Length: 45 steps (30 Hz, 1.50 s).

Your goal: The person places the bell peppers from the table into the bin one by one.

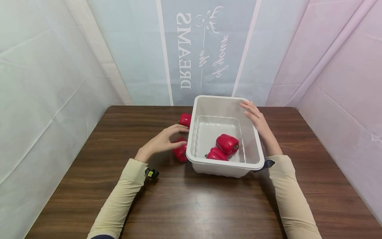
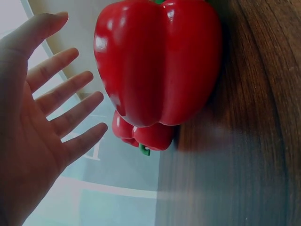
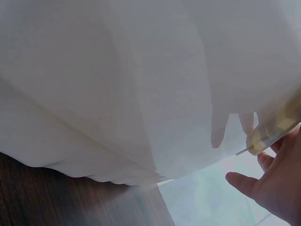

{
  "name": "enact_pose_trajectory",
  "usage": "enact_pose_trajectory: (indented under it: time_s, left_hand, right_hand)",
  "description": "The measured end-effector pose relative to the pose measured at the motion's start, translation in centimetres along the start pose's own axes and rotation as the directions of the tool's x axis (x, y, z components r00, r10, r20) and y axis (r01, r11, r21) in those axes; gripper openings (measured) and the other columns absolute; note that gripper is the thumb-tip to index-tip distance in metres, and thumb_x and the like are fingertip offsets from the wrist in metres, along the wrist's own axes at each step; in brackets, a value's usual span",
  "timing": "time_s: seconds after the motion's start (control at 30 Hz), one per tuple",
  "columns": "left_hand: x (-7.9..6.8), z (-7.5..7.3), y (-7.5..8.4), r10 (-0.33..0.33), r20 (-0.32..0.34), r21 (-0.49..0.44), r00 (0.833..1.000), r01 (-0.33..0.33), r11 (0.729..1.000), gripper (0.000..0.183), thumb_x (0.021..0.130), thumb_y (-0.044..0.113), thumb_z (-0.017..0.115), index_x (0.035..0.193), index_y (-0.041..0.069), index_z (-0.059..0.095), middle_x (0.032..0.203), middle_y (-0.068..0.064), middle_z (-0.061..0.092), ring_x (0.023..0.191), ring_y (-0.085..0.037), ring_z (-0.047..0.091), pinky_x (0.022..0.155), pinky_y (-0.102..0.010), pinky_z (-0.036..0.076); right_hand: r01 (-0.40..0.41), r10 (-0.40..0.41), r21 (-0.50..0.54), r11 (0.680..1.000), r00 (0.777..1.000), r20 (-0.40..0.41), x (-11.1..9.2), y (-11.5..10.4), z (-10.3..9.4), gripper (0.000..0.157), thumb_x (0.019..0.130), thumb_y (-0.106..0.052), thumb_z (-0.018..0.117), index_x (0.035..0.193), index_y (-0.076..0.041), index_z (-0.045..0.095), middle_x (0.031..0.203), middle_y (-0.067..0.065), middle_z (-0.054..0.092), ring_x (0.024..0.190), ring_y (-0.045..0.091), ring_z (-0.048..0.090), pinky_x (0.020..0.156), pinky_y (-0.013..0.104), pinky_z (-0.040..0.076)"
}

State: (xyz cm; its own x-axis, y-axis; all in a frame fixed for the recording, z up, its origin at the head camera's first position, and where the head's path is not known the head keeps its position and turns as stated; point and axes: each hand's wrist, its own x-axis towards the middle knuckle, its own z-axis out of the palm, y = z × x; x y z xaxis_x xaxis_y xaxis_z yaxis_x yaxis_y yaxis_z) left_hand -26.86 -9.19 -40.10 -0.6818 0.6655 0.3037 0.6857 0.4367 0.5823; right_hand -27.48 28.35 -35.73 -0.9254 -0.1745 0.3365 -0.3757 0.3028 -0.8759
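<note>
A white plastic bin [image 1: 225, 170] holds two red bell peppers [image 1: 227, 144] near its front end. Two more peppers lie beside its left wall: one nearer pepper [image 1: 180, 151] and one farther back [image 1: 185, 119]. My left hand [image 1: 165, 139] hovers over these with fingers spread and nothing in them. In the left wrist view, the near pepper [image 2: 157, 61] fills the top, clear of the fingertips. My right hand [image 1: 257, 120] lies at the bin's far right rim, some fingers reaching over it. Finger silhouettes show on the bin's wall [image 3: 141, 94] in the right wrist view.
The bin stands on a dark wooden table [image 1: 209, 205]. A pale blue and grey cloth with printed lettering [image 1: 185, 49] hangs behind the back edge. White sheets [image 1: 343, 76] enclose both sides.
</note>
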Motion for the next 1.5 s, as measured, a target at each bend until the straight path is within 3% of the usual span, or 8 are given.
enact_pose_trajectory:
  time_s: [0.87,1.5]
  left_hand:
    - [0.0,1.0,-0.8,-0.104,0.114,0.051,0.988,0.099,0.994,0.047,0.081,0.045,0.066,0.122,0.026,0.055,0.129,0.01,0.048,0.121,-0.007,0.041,0.1,-0.037,0.041]
    - [0.2,1.5,-1.1,-0.081,0.137,0.06,0.987,0.074,0.995,0.044,0.083,0.044,0.065,0.121,0.024,0.057,0.129,0.007,0.05,0.122,-0.009,0.041,0.102,-0.036,0.039]
  right_hand:
    - [0.012,-0.012,0.001,1.0,1.0,0.013,0.0,0.1,-0.1,0.041,0.095,-0.007,0.044,0.13,0.012,0.041,0.146,0.027,0.025,0.143,0.03,0.0,0.113,0.051,-0.004]
    - [-0.02,0.02,0.01,1.0,1.0,0.017,0.2,-0.1,0.0,0.042,0.095,-0.01,0.044,0.131,0.011,0.04,0.147,0.025,0.023,0.143,0.028,-0.002,0.112,0.054,-0.006]
